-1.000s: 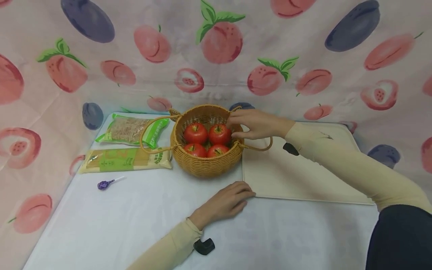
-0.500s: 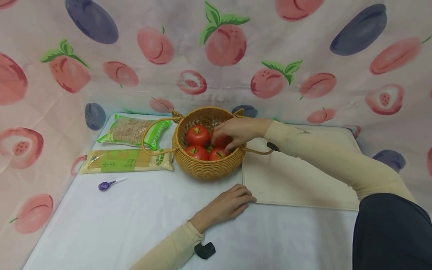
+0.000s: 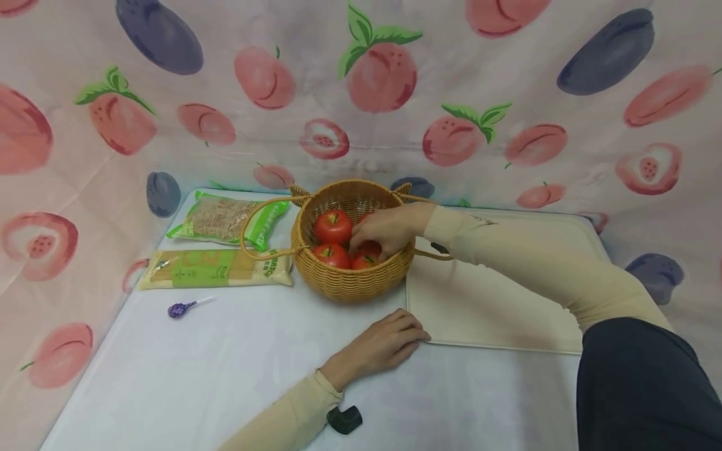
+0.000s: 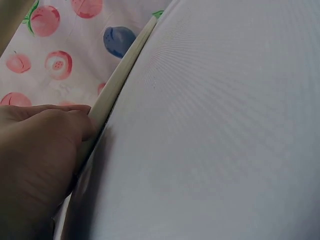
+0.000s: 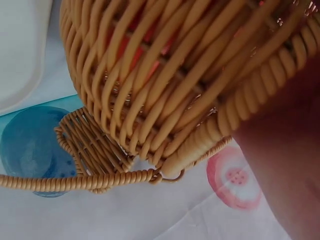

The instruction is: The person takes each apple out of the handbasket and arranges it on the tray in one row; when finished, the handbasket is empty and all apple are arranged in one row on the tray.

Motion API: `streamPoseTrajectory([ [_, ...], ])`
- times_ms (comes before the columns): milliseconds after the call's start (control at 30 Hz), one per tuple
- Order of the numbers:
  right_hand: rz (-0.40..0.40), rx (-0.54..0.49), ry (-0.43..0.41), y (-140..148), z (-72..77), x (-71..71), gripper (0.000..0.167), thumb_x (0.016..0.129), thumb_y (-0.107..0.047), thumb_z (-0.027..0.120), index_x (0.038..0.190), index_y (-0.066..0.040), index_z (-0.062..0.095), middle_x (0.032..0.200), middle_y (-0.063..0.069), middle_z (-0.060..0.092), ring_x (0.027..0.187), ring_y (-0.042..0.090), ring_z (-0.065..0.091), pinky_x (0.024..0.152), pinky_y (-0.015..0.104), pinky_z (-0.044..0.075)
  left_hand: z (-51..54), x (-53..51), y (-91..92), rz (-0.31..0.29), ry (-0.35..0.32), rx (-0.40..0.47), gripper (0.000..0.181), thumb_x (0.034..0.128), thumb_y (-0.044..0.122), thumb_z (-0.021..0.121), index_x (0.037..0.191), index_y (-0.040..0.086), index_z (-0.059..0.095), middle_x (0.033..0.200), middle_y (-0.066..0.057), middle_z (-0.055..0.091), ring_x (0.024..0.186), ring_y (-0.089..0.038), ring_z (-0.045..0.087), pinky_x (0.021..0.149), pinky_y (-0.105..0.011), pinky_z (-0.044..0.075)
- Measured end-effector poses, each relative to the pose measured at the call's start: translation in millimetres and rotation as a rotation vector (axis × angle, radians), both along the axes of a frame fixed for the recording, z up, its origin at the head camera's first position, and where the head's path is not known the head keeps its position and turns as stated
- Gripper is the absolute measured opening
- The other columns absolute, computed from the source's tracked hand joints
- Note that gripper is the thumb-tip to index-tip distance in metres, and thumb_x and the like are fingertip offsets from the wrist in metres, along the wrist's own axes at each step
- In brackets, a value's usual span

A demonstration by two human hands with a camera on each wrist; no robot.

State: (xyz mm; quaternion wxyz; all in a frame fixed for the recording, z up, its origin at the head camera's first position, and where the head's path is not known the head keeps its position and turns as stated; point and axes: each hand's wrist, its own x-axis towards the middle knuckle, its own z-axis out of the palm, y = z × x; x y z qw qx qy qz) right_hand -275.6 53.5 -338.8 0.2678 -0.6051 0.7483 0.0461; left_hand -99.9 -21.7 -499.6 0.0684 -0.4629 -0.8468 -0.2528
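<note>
Four red apples sit in the wicker basket, none yet lifted clear, the right hand curled round one, the left hand, fingers relaxed, touching the cream tray.

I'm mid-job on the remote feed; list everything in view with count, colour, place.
basket: one, tan wicker, rear middle of table
apples: four, red, inside basket, one mostly covered
bag: one, clear and green, brownish contents, left of basket
packet: one, yellow and green, in front of bag
lollipop: one, purple, white stick, in front of packet
tray: one, cream, right of basket
table: one, white, beneath these
backdrop: pinkish, fruit-printed, behind table
sleeves: two, cream, forearms
left hand: one, bare, touching tray's near-left corner
right hand: one, bare, in basket, fingers round an apple
</note>
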Motion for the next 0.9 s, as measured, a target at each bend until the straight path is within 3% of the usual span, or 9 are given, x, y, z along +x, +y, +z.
streamPoseTrajectory([
  [300,0.000,0.068,-0.019,-5.1,-3.1,1.1,0.050,0.083,-0.002,0.064,0.129,-0.018,0.056,0.131,0.003,0.055,0.120,0.021,0.052,0.102,0.041,0.043,0.1,0.2,-0.2,0.003,-0.006,0.014,0.022,0.0924,0.017,0.059,0.112,0.020,0.066,0.109,0.008,0.061,0.110,-0.006,0.050,0.098,-0.016,0.040],
  [600,-0.014,0.175,0.045,-7.0,-5.1,5.2,0.060,0.083,0.006,0.054,0.138,-0.019,0.046,0.141,0.004,0.049,0.131,0.027,0.044,0.111,0.043,0.034,-4.3,-0.1,0.9,-0.012,0.007,0.037,0.022,0.0932,0.017,0.057,0.113,0.021,0.065,0.108,0.010,0.059,0.108,-0.004,0.048,0.097,-0.014,0.039],
  [900,0.020,0.183,-0.024,-12.9,-9.5,3.9,0.063,0.081,0.013,0.052,0.134,-0.021,0.049,0.135,0.004,0.053,0.126,0.024,0.048,0.109,0.040,0.037,-2.2,-0.2,-1.3,-0.003,-0.004,0.033,0.022,0.0929,0.018,0.058,0.113,0.021,0.065,0.109,0.010,0.059,0.109,-0.004,0.048,0.097,-0.013,0.040],
])
